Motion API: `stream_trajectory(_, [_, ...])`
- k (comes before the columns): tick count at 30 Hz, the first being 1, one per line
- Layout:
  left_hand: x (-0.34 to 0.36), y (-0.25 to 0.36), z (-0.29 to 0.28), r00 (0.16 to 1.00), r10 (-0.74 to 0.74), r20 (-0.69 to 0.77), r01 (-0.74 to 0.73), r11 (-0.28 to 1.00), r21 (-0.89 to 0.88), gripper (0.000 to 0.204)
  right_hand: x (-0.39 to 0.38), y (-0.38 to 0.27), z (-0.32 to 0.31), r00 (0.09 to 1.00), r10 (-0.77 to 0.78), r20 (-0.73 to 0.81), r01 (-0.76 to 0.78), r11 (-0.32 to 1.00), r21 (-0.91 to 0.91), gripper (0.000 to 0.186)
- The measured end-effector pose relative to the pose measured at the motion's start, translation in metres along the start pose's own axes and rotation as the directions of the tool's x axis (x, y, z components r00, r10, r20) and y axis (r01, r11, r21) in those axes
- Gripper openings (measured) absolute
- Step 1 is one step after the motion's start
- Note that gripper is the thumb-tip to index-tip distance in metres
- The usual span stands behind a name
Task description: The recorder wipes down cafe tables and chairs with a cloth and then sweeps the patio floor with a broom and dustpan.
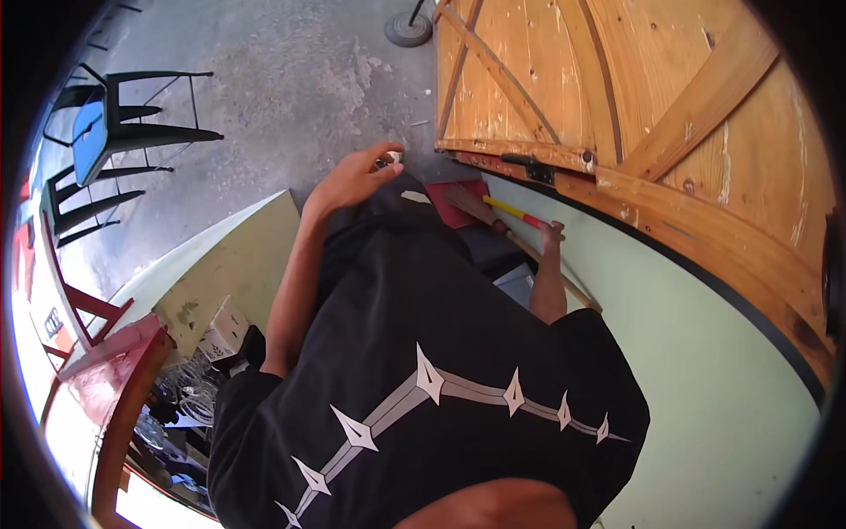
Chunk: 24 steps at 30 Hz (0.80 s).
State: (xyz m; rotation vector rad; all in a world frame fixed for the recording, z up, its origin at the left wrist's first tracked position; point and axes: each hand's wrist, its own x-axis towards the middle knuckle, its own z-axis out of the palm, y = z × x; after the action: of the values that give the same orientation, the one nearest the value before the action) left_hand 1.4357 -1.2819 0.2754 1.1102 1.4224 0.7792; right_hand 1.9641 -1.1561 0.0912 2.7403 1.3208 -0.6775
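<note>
My right hand point(552, 234) is closed around a yellow and red stick-like handle point(520, 214), which slants toward a red dustpan point(456, 204) low beside the doorway. Against the dustpan lies a brown brush-like head point(470, 203), apparently a broom's. Its wooden stick point(564, 286) runs back along the pale wall, behind my right forearm. My left hand point(352, 183) is raised ahead of my body, fingers and thumb curled round a small whitish thing point(395, 159) too hidden to name. Whether the handle joins the dustpan, I cannot tell.
A wooden door point(652, 79) with a black latch point(530, 167) stands ahead on the right. Chairs point(92, 141) are at the far left on the concrete floor point(273, 79). A cluttered shelf point(132, 397) is at my left, near a low pale partition point(238, 256). A round base point(408, 29) stands farther off.
</note>
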Motion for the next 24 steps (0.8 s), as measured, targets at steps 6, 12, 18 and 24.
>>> stream_trajectory(6, [-0.035,-0.024,0.039,0.99,-0.103,-0.092,0.107,0.993,0.045,0.037,-0.109,-0.012,-0.004,0.825,-0.546,0.148,0.531,0.657,-0.536,0.051])
stream_trajectory(12, [-0.078,-0.047,0.097,0.983,-0.185,-0.001,0.185,0.983,0.017,0.034,-0.101,0.001,0.0,0.693,-0.593,0.411,0.604,0.166,-0.78,0.067])
stream_trajectory(18, [-0.111,-0.047,0.131,0.926,-0.359,-0.113,0.348,0.931,-0.109,0.031,-0.045,0.057,0.003,0.633,-0.487,0.601,0.501,-0.334,-0.798,0.067])
stream_trajectory(24, [-0.132,-0.06,0.167,0.766,-0.574,-0.289,0.515,0.817,-0.259,0.029,-0.01,0.06,0.034,0.581,-0.401,0.708,0.519,-0.487,-0.702,0.057])
